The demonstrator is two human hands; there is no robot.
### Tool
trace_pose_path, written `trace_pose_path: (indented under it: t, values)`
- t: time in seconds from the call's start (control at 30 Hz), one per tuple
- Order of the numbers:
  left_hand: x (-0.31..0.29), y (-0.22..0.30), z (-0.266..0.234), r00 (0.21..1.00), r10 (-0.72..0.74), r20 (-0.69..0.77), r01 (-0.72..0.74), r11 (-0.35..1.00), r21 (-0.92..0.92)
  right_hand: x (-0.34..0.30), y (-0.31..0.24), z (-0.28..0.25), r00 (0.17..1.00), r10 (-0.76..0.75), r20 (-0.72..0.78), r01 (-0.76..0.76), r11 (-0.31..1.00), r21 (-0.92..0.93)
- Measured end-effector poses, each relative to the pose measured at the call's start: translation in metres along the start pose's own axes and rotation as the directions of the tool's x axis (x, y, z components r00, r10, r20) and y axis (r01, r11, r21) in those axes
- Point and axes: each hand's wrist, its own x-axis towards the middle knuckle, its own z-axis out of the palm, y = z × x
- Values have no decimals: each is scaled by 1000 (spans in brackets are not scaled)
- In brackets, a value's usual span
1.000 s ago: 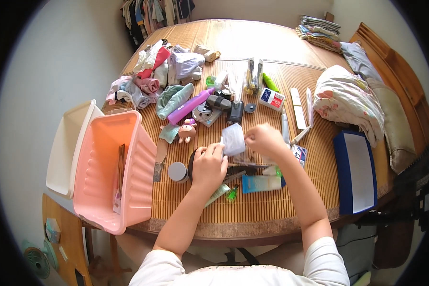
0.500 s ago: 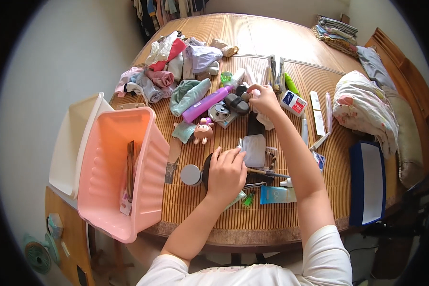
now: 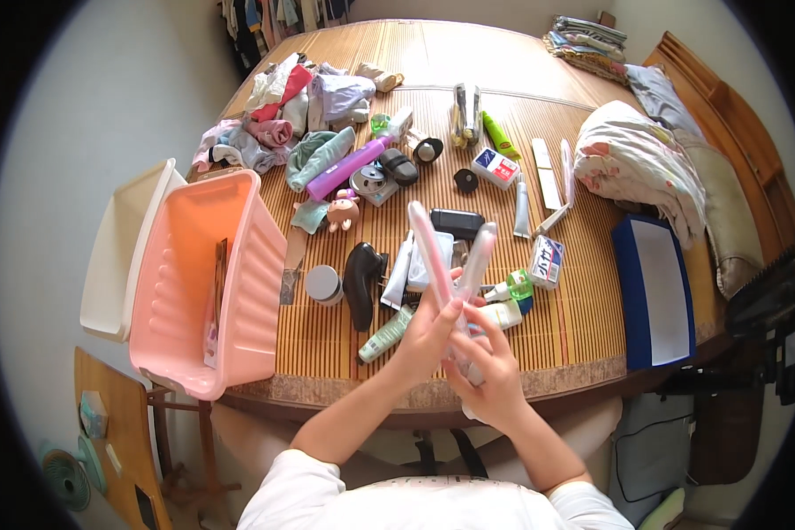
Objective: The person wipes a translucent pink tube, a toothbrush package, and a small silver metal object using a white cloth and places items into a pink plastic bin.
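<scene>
My left hand [image 3: 426, 340] and my right hand [image 3: 495, 367] meet above the near middle of the table. A long translucent plastic case [image 3: 430, 252] with something pink inside rises from my left hand's grip. Beside it, a second clear case [image 3: 476, 261] slants up from my right hand; their lower parts cross among my fingers. Below and around lie a white tube [image 3: 398, 272], a clear box [image 3: 433, 251], a black case [image 3: 457, 221], a pale green tube [image 3: 385, 336] and a green-capped bottle [image 3: 510, 287]. A black curved device [image 3: 360, 283] stands left of them.
A pink bin [image 3: 261, 265] and a white bin [image 3: 119, 256] stand left. Piled clothes [image 3: 318, 97], a purple bottle [image 3: 349, 170] and a plush toy [image 3: 343, 212] lie farther back. Right are a blue box [image 3: 654, 291], small boxes [image 3: 495, 168] and bundled bedding [image 3: 632, 163].
My right hand has drawn back from the far middle items to my left hand. Both now hold long clear cases. My left hand has lifted off the near items, and the view has shifted.
</scene>
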Motion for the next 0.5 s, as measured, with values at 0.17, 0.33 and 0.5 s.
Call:
trace_pose_path:
  t: [0.17, 0.33, 0.5]
  values:
    - [-55, -25, 0, 985, 60, -162, -14, 963, 270, -44, 13, -18, 904, 428, -3, -354, 750, 558]
    - [-75, 8, 9, 983, 126, 135, -152, 139, 979, -58, 35, -35, 694, 720, -16, -274, 284, 919]
    - [-62, -4, -2, 936, 215, 279, -222, -255, 941, -70, 36, -34, 660, 739, -138, -145, 306, 941]
